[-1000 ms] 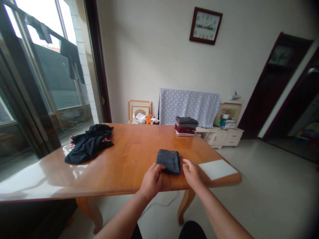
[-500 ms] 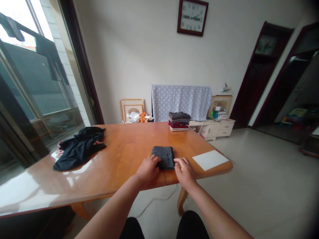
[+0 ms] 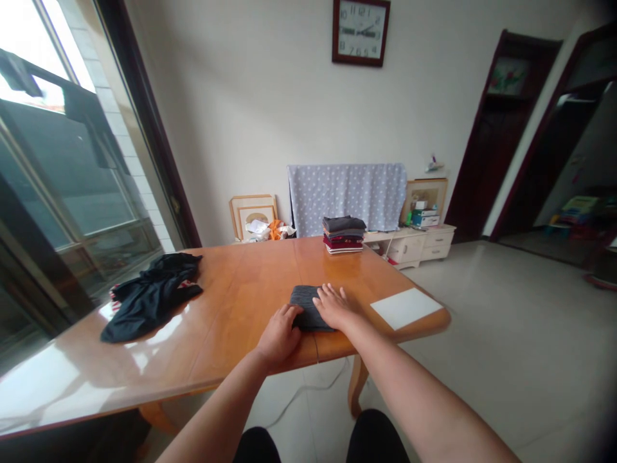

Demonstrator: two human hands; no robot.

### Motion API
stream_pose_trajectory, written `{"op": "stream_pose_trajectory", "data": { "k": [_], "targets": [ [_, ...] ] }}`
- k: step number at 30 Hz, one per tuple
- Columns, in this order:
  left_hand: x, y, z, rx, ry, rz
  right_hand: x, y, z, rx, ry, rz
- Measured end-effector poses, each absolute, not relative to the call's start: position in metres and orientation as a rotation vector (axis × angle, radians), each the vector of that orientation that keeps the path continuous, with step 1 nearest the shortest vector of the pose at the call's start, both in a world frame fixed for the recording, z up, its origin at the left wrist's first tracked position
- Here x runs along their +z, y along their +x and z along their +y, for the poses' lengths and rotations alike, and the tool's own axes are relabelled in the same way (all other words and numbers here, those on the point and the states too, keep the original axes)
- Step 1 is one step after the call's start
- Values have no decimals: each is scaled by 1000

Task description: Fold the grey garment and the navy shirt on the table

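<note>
A folded dark grey cloth (image 3: 303, 299) lies near the front edge of the wooden table (image 3: 231, 302). My right hand (image 3: 333, 307) rests flat on top of it, fingers spread. My left hand (image 3: 278, 332) sits at the cloth's near left corner, fingers curled against its edge. A stack of folded clothes (image 3: 343, 233), grey on top and red below, stands at the table's far edge. A heap of loose black clothing (image 3: 150, 298) lies on the table's left side.
A white sheet (image 3: 405, 307) lies on the table's right corner. Beyond the table stand a dotted grey cloth cover (image 3: 347, 196), picture frames (image 3: 252, 212) and a low white cabinet (image 3: 418, 241). A large window (image 3: 53, 161) is at left, tiled floor at right.
My right hand moved from the table beside the cloth up onto its top, fingers spread flat. My left hand stayed at the near left corner. The view shifted slightly.
</note>
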State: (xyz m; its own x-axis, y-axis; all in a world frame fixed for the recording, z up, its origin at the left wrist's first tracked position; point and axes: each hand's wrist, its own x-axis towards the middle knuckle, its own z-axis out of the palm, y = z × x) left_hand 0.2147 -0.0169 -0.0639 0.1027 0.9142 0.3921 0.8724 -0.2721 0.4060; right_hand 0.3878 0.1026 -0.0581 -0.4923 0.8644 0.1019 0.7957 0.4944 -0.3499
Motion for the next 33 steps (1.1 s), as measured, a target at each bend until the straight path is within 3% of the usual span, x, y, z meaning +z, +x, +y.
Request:
{"op": "stream_pose_trajectory", "data": {
  "k": [4, 20, 33],
  "targets": [
    [-77, 201, -27, 976, 2148, 1956, -77, 395, 112, 486, -1499, -2495],
    [-71, 239, -19, 754, 1747, 2519, -84, 394, 114, 442, -1494, -2496],
    [-75, 247, -11, 699, 1592, 2622, -80, 395, 113, 434, -1547, -2528]
  ]
}}
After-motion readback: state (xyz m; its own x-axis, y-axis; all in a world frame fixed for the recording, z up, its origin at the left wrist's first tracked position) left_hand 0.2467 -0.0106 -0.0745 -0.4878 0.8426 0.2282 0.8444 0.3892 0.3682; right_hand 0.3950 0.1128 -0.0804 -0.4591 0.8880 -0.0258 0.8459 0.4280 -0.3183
